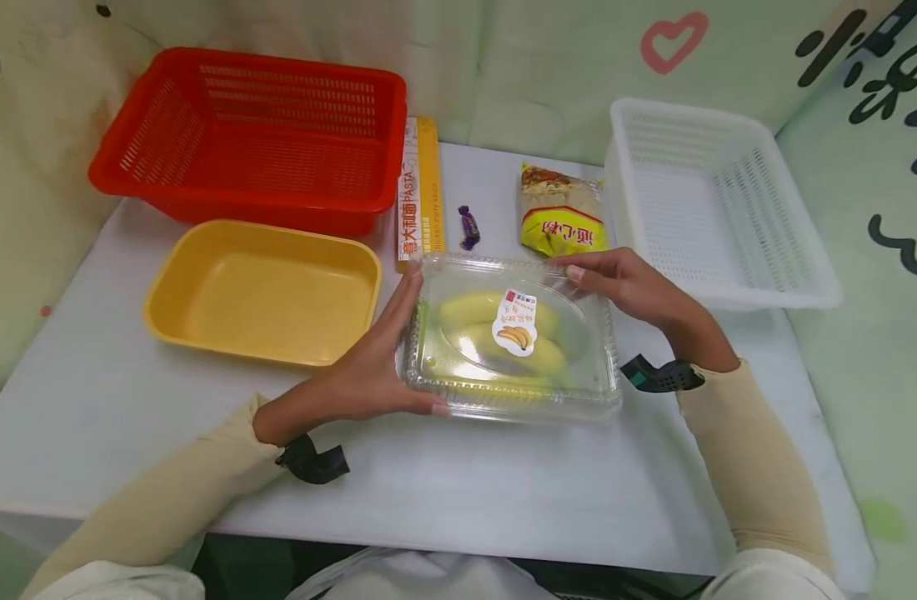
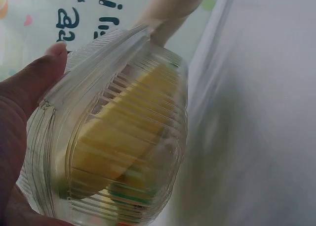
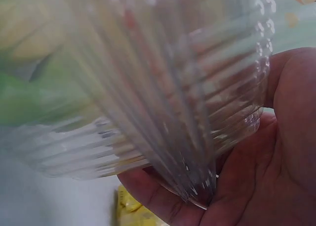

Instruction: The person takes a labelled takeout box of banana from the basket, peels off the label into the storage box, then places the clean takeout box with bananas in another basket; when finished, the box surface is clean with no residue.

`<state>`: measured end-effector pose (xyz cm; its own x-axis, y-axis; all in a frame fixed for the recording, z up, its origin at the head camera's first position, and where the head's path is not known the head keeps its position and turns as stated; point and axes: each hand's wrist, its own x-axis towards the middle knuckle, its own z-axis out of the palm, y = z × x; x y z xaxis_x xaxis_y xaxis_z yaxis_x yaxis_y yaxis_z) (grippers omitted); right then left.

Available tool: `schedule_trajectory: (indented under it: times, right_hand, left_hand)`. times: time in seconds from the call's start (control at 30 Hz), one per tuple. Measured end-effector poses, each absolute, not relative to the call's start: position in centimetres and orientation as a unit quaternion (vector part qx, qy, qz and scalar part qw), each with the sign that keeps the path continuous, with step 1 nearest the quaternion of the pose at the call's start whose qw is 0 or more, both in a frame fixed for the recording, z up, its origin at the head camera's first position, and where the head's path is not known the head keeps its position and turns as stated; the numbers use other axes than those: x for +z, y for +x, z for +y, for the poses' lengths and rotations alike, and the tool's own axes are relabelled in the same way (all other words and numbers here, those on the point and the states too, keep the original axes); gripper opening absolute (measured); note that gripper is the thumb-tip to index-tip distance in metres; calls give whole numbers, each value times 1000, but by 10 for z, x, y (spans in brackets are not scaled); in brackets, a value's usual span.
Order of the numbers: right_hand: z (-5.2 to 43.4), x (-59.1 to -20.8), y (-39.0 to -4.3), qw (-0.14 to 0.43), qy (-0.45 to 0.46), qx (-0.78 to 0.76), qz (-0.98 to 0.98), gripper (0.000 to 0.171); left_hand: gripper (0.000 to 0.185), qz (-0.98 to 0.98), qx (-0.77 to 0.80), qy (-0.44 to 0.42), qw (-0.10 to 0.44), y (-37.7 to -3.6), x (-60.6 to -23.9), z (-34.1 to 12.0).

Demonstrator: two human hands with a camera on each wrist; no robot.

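Note:
A clear plastic clamshell box with yellow bananas inside and a banana sticker on its lid sits at the middle of the white table. My left hand grips its left side, thumb along the front edge. My right hand holds its far right corner. In the left wrist view the ribbed box fills the frame against my palm. In the right wrist view the box is blurred and rests in my palm.
A yellow tub lies left of the box, with a red basket behind it. A white basket stands at the right. A pasta box, a purple candy and a yellow noodle packet lie behind.

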<state>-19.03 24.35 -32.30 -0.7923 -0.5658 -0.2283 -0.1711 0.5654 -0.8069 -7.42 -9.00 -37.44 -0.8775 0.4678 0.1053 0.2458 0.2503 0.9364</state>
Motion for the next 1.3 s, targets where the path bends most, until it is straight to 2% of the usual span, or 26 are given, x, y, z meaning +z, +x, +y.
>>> schedule_trajectory:
  times: [0.47, 0.7, 0.83, 1.1, 1.2, 1.3]
  right_hand:
    - [244, -357, -189, 246, -226, -418, 845, 39]
    - [246, -362, -188, 248, -228, -414, 845, 43]
    - [247, -356, -188, 214, -244, -395, 860, 41]
    - [242, -328, -177, 69, -238, -376, 893, 28]
    - [235, -318, -172, 81, -259, -387, 881, 26]
    - [226, -310, -168, 133, -296, -397, 858, 27]
  left_hand:
    - [137, 802, 546, 220, 105, -74, -398, -93]
    - [136, 802, 543, 228, 100, -74, -406, -92]
    - [133, 803, 541, 232, 99, -74, -407, -92]
    - [134, 803, 541, 233, 95, -74, -407, -91]
    - [134, 805, 537, 235, 91, -73, -407, -91]
    - [133, 805, 537, 236, 89, -73, -407, -91]
